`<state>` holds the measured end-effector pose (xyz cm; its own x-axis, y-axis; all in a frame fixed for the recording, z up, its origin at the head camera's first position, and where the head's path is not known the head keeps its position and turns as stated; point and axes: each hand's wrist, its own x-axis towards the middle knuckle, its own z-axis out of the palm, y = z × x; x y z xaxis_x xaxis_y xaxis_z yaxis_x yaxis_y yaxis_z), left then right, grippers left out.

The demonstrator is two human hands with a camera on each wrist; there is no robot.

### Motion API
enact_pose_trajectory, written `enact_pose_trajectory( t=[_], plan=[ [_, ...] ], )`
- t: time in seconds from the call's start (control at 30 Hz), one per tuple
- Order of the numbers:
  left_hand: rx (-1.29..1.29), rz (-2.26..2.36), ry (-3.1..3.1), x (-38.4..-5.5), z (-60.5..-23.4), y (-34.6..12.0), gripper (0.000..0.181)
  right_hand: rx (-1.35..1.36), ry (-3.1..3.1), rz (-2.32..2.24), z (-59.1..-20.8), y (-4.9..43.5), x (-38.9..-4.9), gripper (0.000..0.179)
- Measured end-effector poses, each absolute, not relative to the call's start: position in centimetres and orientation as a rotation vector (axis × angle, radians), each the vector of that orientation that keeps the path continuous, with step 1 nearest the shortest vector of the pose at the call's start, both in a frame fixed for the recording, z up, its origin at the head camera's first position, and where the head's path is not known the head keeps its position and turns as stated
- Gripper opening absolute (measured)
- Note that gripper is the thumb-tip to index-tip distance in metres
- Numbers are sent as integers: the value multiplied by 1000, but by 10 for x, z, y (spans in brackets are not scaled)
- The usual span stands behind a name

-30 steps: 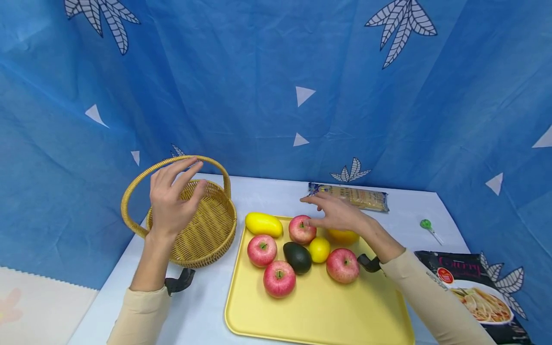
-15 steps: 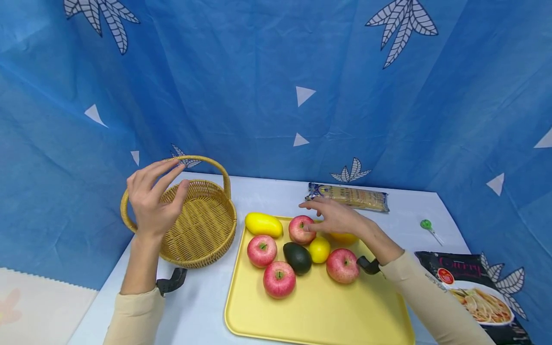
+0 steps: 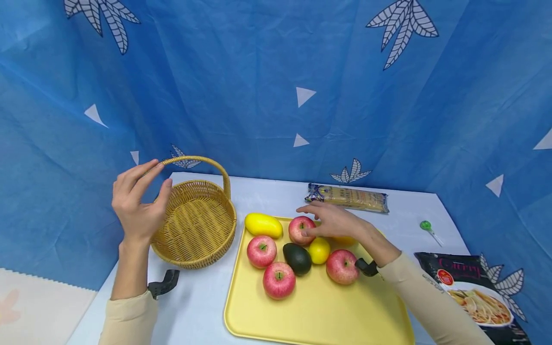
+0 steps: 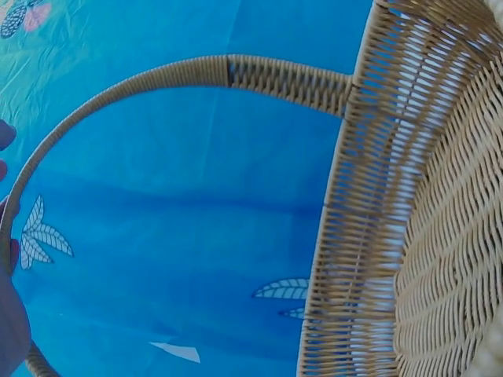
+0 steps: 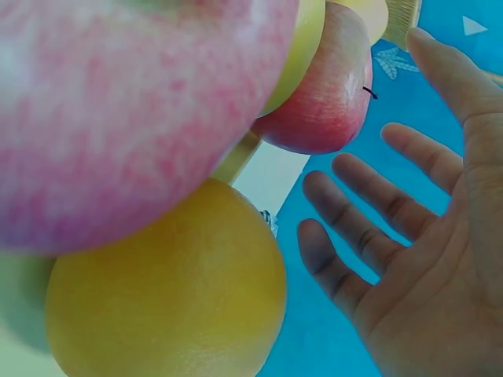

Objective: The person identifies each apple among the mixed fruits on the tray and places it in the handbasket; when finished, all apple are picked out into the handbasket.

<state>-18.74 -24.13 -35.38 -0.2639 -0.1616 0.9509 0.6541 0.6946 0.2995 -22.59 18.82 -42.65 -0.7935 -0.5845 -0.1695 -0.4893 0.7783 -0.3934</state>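
My left hand (image 3: 138,206) is raised beside the left part of the wicker basket's arched handle (image 3: 215,166), fingers extended and thumb apart, overlapping the handle in the head view. Inside, the basket (image 3: 196,230) holds nothing. My right hand (image 3: 334,221) hovers over the back of the yellow tray (image 3: 327,311), fingers spread, thumb overlapping the back apple (image 3: 297,230). In the right wrist view its palm (image 5: 432,290) holds nothing. An orange fruit (image 5: 169,290) lies near it, partly hidden in the head view. The tray also carries other apples (image 3: 279,282), a dark green avocado (image 3: 296,258), a lemon (image 3: 319,250) and a yellow mango-like fruit (image 3: 263,225).
Behind the tray lies a pack of dry noodles (image 3: 353,197). A green lollipop (image 3: 426,225) is at the right, with a black food packet (image 3: 470,287) nearer the front. A blue curtain (image 3: 258,96) hangs close behind the white table (image 3: 198,316).
My left hand has moved left and slightly down, from over the basket to the handle's left side. My right hand has shifted only slightly. The fruit and basket stay in place.
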Motion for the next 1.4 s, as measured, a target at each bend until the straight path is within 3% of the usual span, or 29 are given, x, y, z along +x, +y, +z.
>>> enact_pose_trajectory(
  t=[0.23, 0.7, 1.4],
  plan=[
    [-350, -877, -1688, -181, -352, -251, 27, -875, 2674, -467, -430, 188, -227, 64],
    [-245, -948, -1707, -189, -383, -284, 17, -898, 2632, -495, -434, 182, -228, 67],
    [-291, -1203, -1595, -184, -377, -281, 14, -884, 2515, -381, -432, 173, -237, 70]
  ],
)
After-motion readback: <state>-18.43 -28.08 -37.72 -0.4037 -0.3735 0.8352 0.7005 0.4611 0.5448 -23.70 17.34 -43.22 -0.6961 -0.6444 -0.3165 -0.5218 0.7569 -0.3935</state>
